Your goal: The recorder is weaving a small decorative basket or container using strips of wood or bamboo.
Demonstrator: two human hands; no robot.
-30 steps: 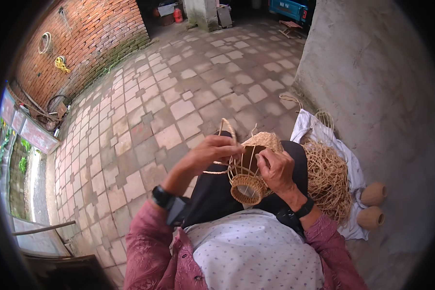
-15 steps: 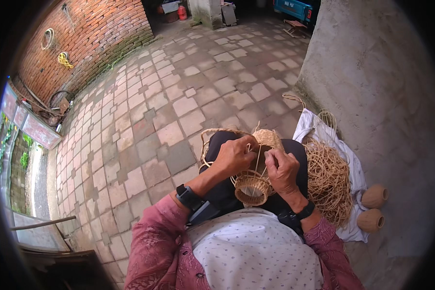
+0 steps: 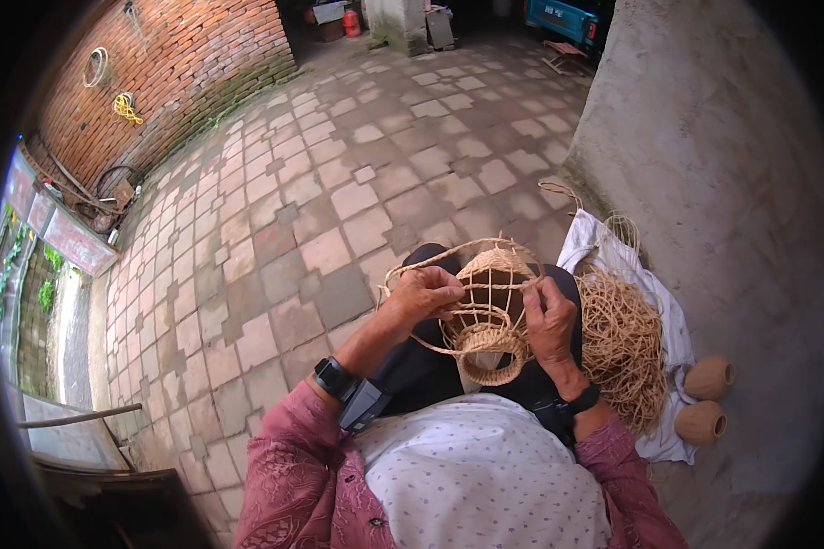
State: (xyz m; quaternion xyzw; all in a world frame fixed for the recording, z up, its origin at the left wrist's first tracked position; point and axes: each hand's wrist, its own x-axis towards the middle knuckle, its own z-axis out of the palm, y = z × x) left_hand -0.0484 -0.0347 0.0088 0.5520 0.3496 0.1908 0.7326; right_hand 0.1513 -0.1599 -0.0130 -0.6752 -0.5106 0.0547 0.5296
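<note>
On my lap rests a half-woven straw basket (image 3: 493,371), its ringed opening toward me. Bare upright strands span its middle, and a woven part lies at its far end. A twisted straw cord (image 3: 491,287) crosses those strands. My left hand (image 3: 421,295) pinches the cord at the basket's left side. At the right side, my right hand (image 3: 549,320) has thumb and fingers closed on the cord. More cord loops out around the left and over the far end of the basket. The fingertips partly hide the gripped spots.
A heap of straw cord (image 3: 621,339) lies on a white cloth (image 3: 664,311) to my right. Two small round tan pots (image 3: 710,377) sit beside it, near a grey wall (image 3: 705,165). Paving (image 3: 293,238) stretches ahead to a brick wall (image 3: 192,55).
My hands have moved apart, the left one leftward and the right one slightly right. The basket's open strands and the cord across them now show between the hands. The basket has shifted right.
</note>
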